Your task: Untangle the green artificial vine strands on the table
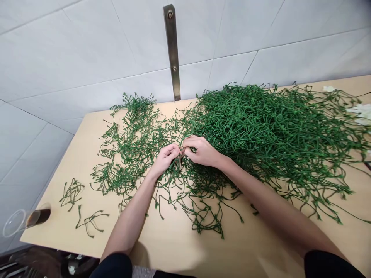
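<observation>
My left hand (pixel 165 159) and my right hand (pixel 202 151) meet fingertip to fingertip over the middle of the table. Both are closed in a pinch on a thin green stem, mostly hidden by the fingers. Under and around them lie many loose green stems (pixel 127 154) with small branched tips, which look like artificial flower stems. Just right of my right hand rises a large tangled heap of the same stems (pixel 255 123). A looser spread of them lies beyond and left of my left hand.
A clear plastic cup (pixel 39 217) with dark drink stands at the table's left corner. White petal-like pieces (pixel 363 112) lie at the far right. A metal bracket (pixel 173 54) is fixed to the tiled wall (pixel 87 50) behind the wooden table (pixel 174 241).
</observation>
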A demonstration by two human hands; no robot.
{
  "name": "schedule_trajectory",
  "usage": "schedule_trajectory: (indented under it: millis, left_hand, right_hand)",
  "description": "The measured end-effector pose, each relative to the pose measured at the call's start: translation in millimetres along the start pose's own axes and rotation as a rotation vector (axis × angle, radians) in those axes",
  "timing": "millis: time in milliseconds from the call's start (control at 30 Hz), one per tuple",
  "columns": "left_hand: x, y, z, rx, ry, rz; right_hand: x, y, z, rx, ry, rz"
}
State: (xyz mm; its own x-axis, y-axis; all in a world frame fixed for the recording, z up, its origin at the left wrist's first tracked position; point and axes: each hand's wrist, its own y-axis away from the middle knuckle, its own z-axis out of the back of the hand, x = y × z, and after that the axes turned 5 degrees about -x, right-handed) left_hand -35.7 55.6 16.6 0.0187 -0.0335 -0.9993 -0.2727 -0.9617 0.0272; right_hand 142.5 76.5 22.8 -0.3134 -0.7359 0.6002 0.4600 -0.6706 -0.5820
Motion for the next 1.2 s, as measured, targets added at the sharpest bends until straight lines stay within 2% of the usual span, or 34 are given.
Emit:
schedule_trajectory:
  millis: [267, 533, 800, 967, 1033, 1200]
  left_hand:
    - [7.7, -3.0, 4.5, -0.020, 0.021, 0.022]
    - [6.0, -2.0, 3.0, -0.006, 0.018, 0.021]
    - [8.3, -1.8, 2.2, 0.059, 0.065, 0.026]
    - [9.7, -1.0, 2.6, 0.094, 0.086, 0.023]
    - [10.5, -1.1, 3.3, 0.092, 0.089, 0.021]
    - [13.8, -3.3, 5.6, 0.029, 0.096, 0.009]
  right_hand:
    - [2.1, -0.3, 8.6, 0.119, -0.028, -0.163]
    - [2.7, -1.2, 4.5, 0.027, -0.225, -0.300]
    - [0.7, 0.6, 2.1, 0.037, -0.405, -0.366]
    - [2.1, 1.3, -0.2, 0.039, -0.433, -0.349]
    - [2.5, 2.0, -0.9, 0.060, -0.433, -0.330]
    - [2.1, 2.7, -1.7, 0.004, -0.532, -0.318]
